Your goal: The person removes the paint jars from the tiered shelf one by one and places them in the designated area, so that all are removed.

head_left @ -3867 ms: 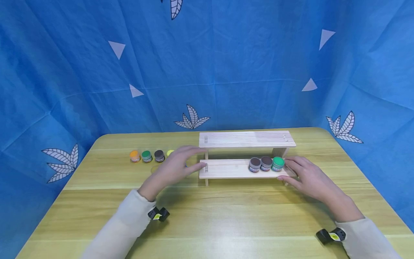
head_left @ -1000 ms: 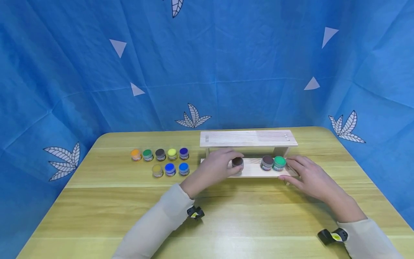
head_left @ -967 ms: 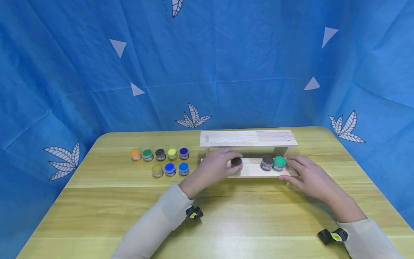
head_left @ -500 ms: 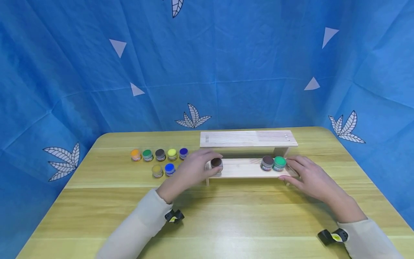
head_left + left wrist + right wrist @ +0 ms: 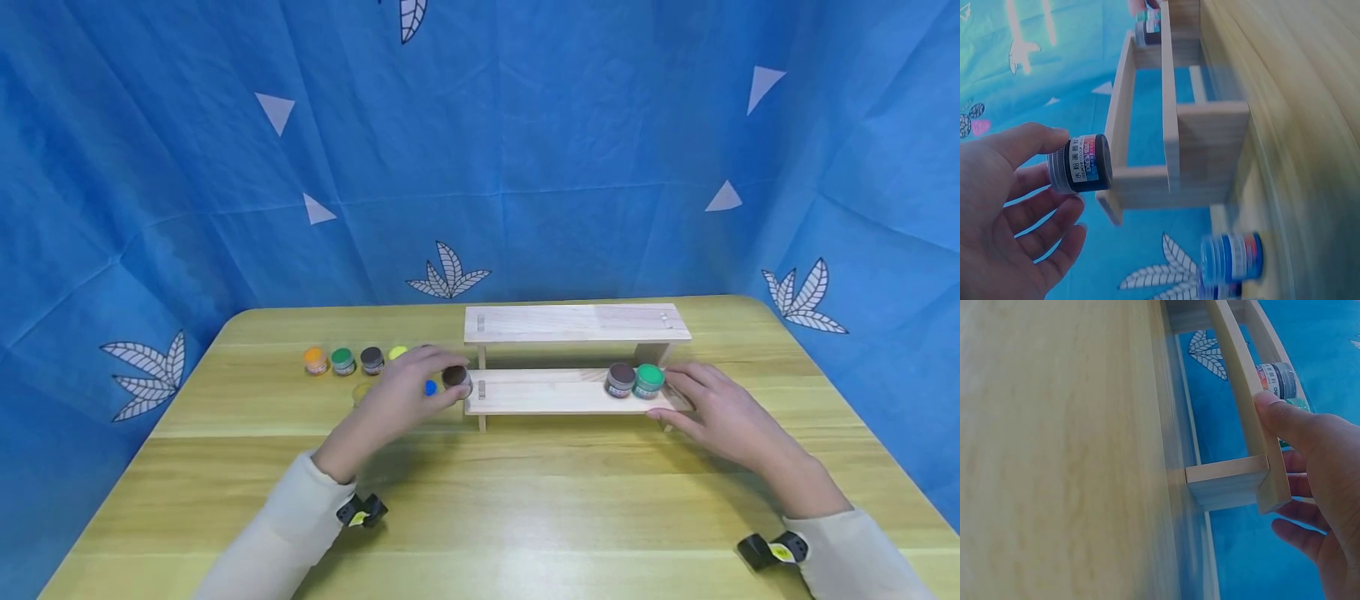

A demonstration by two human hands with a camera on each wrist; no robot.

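Observation:
My left hand pinches a dark-lidded paint jar between thumb and fingertips, just off the left end of the two-tier wooden rack. In the left wrist view the jar is tilted on its side relative to the camera, held clear of the rack. My right hand grips the right end of the lower shelf, thumb on its front edge. Beside that hand, a brown-lidded jar and a green-lidded jar stand together on the lower shelf.
Left of the rack on the wooden table stand jars with orange, green, dark and yellow lids. The left hand partly covers others, including a blue jar. A blue curtain hangs behind.
The left hand reached onto the lower shelf, took the leftmost dark-lidded jar and carried it left past the rack's end. The right hand stayed in place.

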